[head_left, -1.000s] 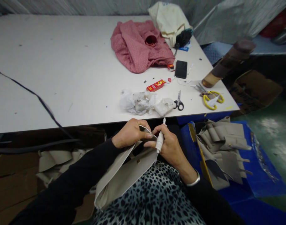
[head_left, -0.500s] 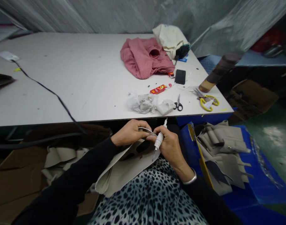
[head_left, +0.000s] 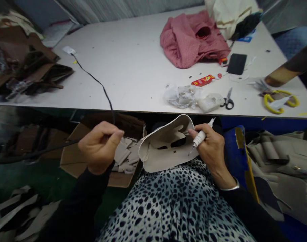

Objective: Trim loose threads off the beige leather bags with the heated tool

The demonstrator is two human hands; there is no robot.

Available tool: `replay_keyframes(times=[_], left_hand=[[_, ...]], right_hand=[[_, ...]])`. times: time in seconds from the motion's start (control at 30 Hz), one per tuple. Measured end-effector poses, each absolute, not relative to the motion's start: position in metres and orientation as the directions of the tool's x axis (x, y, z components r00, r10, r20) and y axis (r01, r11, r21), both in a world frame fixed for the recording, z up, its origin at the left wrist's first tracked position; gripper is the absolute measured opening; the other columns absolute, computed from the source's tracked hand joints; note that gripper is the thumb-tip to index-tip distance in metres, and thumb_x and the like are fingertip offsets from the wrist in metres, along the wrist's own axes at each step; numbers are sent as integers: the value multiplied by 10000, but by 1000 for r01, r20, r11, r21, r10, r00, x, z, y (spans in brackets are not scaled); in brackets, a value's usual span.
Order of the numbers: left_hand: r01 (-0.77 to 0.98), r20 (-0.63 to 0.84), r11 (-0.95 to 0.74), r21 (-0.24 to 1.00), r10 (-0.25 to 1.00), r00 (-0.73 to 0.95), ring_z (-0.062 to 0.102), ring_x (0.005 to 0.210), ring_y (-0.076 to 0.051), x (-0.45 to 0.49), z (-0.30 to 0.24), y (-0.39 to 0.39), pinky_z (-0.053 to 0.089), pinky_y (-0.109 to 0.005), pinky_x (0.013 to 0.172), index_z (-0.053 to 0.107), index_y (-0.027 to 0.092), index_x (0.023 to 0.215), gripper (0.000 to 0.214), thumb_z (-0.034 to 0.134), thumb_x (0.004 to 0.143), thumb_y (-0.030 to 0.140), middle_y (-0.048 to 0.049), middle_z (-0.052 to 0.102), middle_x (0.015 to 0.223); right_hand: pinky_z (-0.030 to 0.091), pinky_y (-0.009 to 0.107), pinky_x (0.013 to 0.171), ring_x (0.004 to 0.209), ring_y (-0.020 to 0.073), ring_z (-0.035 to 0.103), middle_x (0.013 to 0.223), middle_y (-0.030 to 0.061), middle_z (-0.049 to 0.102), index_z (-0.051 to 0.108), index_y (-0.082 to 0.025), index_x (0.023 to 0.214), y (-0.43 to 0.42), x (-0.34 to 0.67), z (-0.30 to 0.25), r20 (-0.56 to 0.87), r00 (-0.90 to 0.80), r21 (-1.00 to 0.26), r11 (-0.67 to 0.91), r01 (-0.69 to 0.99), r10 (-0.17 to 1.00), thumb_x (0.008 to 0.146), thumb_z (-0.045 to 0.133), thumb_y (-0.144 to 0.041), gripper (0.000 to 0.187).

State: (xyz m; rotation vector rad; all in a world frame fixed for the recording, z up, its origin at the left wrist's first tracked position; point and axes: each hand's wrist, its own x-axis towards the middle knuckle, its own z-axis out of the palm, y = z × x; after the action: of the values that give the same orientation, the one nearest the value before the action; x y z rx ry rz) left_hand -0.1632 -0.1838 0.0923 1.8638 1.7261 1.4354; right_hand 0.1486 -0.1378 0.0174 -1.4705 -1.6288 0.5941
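Observation:
A curled beige leather piece [head_left: 166, 153] rests on my lap, over the spotted fabric [head_left: 173, 201]. My right hand [head_left: 212, 149] is closed on a white pen-like tool [head_left: 200, 137] and also pinches the right edge of the piece. My left hand [head_left: 100, 146] is off the piece, out to the left above a cardboard box [head_left: 73, 161] of beige scraps. Its fingers are pinched together, and I cannot make out what is between them, if anything.
The white table [head_left: 133, 67] carries a pink cloth [head_left: 191, 38], a black phone [head_left: 236, 64], a red tube [head_left: 203, 80], crumpled plastic [head_left: 188, 95], black scissors [head_left: 228, 100], yellow scissors [head_left: 279, 100] and a black cable [head_left: 98, 82]. Beige cut pieces [head_left: 276, 158] lie at my right; brown pieces [head_left: 25, 70] sit far left.
My left hand has let go of the beige piece and swung left over the cardboard box. My right hand now holds the piece alone, with the tool. The view has shifted left.

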Motion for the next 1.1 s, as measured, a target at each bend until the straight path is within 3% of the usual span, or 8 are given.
replay_keyframes(times=[0.07, 0.13, 0.23, 0.4, 0.53, 0.73, 1.1], left_hand=[[680, 532, -460, 570, 838, 120, 703, 830, -153, -173, 94, -210, 583, -273, 777, 725, 219, 920, 117, 751, 882, 111, -9, 733, 896], [676, 422, -581, 453, 808, 412, 754, 1004, -193, -175, 93, -227, 617, -286, 866, 741, 209, 1093, 242, 700, 902, 67, -77, 776, 1144], [687, 241, -649, 327, 760, 603, 733, 1182, -232, -170, 84, -234, 627, -311, 943, 684, 170, 1287, 359, 568, 965, 61, -155, 712, 1369], [659, 181, -707, 257, 705, 686, 769, 1025, -220, -169, 61, -222, 646, -314, 863, 702, 147, 1188, 297, 543, 951, 65, -136, 769, 1211], [587, 256, -771, 247, 636, 728, 760, 940, -195, -173, 52, -209, 624, -287, 821, 710, 153, 1083, 256, 512, 966, 41, -114, 777, 1085], [564, 423, -760, 323, 649, 632, 728, 821, -173, -169, 73, -191, 570, -272, 734, 714, 183, 954, 139, 596, 963, 109, -79, 778, 956], [547, 425, -773, 321, 634, 647, 621, 763, -187, -134, 102, -191, 495, -312, 699, 647, 184, 906, 216, 560, 885, -12, -64, 722, 839]], right_hand=[[380, 286, 628, 621, 157, 541, 697, -15, 609, 724, -214, 897, -137, 147, 18, 266, 44, -806, 197, 558, 963, 929, 713, -418, 208], [385, 286, 635, 637, 160, 552, 713, -14, 617, 725, -213, 908, -136, 146, 19, 267, 47, -810, 197, 552, 963, 927, 716, -422, 210], [384, 284, 635, 647, 161, 558, 720, -12, 626, 727, -212, 914, -136, 144, 19, 265, 44, -814, 199, 546, 963, 922, 718, -432, 220], [376, 277, 621, 616, 148, 525, 711, -16, 621, 729, -209, 908, -138, 144, 18, 253, 38, -823, 194, 534, 967, 915, 719, -453, 244], [371, 270, 617, 620, 145, 519, 693, -25, 602, 728, -210, 900, -136, 145, 15, 242, 46, -829, 182, 529, 969, 914, 719, -463, 254], [380, 276, 634, 650, 162, 534, 702, -18, 611, 726, -209, 915, -129, 151, 13, 214, 95, -839, 133, 527, 972, 905, 705, -480, 272], [393, 276, 634, 685, 179, 547, 722, -7, 621, 715, -202, 930, -136, 180, 13, 174, 173, -852, 60, 520, 969, 920, 673, -480, 281]])
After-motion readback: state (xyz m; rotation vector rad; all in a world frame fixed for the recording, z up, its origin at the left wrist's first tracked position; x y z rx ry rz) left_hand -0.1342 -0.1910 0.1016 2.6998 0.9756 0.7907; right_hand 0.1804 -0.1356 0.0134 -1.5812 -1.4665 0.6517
